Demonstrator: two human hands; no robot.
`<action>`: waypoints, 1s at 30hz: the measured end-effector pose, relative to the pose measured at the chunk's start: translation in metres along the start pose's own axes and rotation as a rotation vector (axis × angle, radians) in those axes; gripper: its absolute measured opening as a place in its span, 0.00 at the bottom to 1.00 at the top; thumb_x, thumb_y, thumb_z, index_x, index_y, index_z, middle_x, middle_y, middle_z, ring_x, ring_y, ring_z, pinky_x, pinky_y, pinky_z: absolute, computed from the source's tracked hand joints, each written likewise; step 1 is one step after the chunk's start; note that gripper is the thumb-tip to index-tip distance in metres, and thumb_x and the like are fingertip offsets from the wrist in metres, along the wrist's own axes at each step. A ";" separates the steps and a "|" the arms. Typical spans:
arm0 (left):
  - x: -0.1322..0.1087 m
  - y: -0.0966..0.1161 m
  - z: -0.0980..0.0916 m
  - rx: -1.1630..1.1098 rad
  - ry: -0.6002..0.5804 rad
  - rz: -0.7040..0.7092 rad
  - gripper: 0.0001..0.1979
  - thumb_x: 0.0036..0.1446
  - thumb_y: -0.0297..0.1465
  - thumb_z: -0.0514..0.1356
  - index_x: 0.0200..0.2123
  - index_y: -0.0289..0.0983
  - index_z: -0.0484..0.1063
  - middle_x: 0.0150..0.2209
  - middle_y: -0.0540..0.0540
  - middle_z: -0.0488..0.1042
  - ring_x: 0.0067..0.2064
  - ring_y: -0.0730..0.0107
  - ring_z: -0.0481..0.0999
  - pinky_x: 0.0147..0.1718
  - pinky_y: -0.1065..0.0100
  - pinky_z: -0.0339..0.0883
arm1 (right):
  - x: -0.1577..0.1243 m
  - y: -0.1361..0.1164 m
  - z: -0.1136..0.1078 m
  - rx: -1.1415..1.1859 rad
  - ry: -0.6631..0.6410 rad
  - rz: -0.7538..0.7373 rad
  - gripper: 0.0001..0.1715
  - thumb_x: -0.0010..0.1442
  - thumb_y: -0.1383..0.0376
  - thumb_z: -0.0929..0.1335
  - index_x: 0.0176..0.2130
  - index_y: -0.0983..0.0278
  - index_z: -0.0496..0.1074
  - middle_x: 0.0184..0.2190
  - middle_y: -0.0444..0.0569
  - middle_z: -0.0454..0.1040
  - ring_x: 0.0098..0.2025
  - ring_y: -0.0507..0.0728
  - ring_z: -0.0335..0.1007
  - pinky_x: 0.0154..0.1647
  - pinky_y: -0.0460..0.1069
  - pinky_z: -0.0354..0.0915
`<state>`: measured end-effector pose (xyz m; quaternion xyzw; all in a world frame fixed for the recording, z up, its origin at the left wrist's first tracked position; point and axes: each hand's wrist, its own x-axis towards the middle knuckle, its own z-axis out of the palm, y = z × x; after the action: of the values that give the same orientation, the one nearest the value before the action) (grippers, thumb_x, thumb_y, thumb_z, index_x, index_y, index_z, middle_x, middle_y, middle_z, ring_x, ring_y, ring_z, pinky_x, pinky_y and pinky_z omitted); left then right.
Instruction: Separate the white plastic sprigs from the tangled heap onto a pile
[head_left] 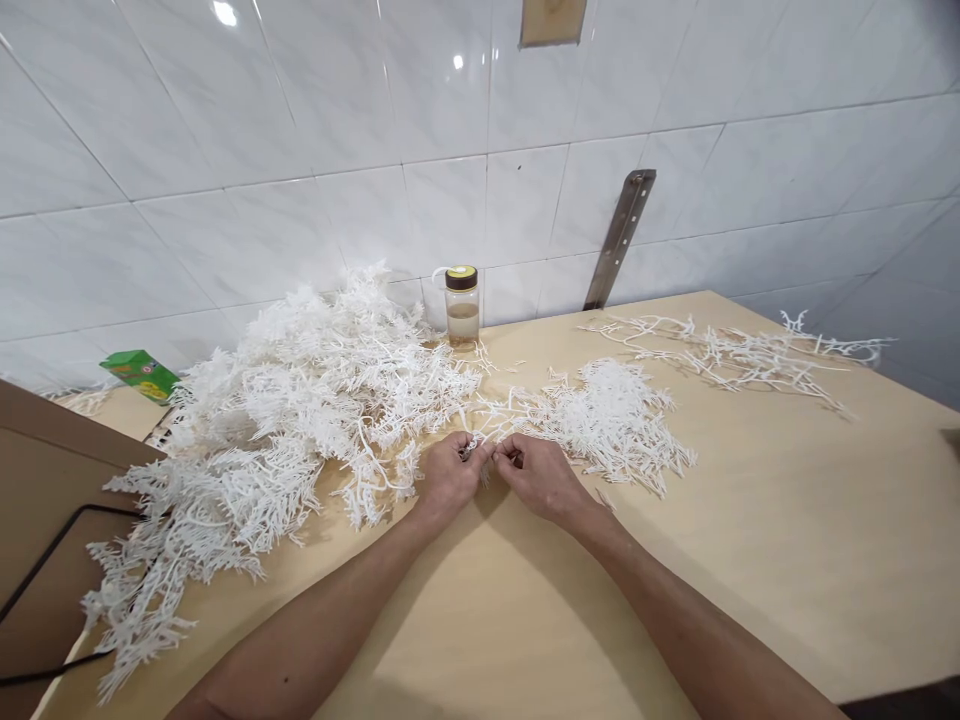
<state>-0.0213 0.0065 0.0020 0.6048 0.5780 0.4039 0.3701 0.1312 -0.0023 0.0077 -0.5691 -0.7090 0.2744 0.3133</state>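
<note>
My left hand and my right hand rest close together on the wooden table, both with fingers pinched on one thin white plastic sprig that runs between them. A big heap of white plastic branch pieces lies just left of my left hand. A smaller pile of the same white pieces lies just beyond my right hand.
A glass jar with a brown lid stands by the tiled wall. Bare white stems are scattered at the far right. A metal bracket leans on the wall. A green carton and a brown cardboard box sit left.
</note>
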 end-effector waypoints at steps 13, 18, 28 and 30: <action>-0.004 0.009 0.002 -0.032 0.036 -0.005 0.17 0.55 0.40 0.59 0.20 0.38 0.61 0.19 0.54 0.61 0.24 0.74 0.59 0.26 0.70 0.52 | 0.005 -0.010 0.015 -0.222 0.134 0.097 0.08 0.61 0.64 0.63 0.29 0.61 0.64 0.25 0.48 0.72 0.28 0.56 0.65 0.29 0.49 0.54; -0.003 0.009 -0.004 -0.128 0.063 0.070 0.20 0.55 0.44 0.60 0.21 0.37 0.59 0.21 0.54 0.58 0.25 0.76 0.57 0.26 0.71 0.53 | 0.011 0.007 0.000 -0.260 0.191 0.145 0.10 0.58 0.68 0.64 0.24 0.61 0.64 0.25 0.49 0.72 0.27 0.56 0.65 0.30 0.49 0.55; 0.009 0.004 -0.011 -0.382 -0.090 -0.208 0.27 0.47 0.55 0.64 0.28 0.34 0.74 0.14 0.57 0.54 0.18 0.80 0.51 0.18 0.71 0.41 | 0.013 0.032 -0.046 -0.195 0.511 0.161 0.05 0.55 0.64 0.64 0.31 0.61 0.70 0.21 0.46 0.71 0.25 0.57 0.67 0.34 0.51 0.61; 0.010 0.004 -0.012 -0.407 -0.101 -0.218 0.27 0.47 0.54 0.65 0.30 0.33 0.75 0.15 0.57 0.54 0.18 0.80 0.50 0.18 0.72 0.41 | 0.010 0.027 -0.038 -0.059 0.369 0.156 0.09 0.57 0.62 0.65 0.34 0.62 0.73 0.21 0.45 0.71 0.22 0.55 0.68 0.30 0.50 0.62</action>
<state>-0.0306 0.0156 0.0115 0.4714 0.5272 0.4388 0.5544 0.1756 0.0145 0.0144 -0.6720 -0.6010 0.1681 0.3986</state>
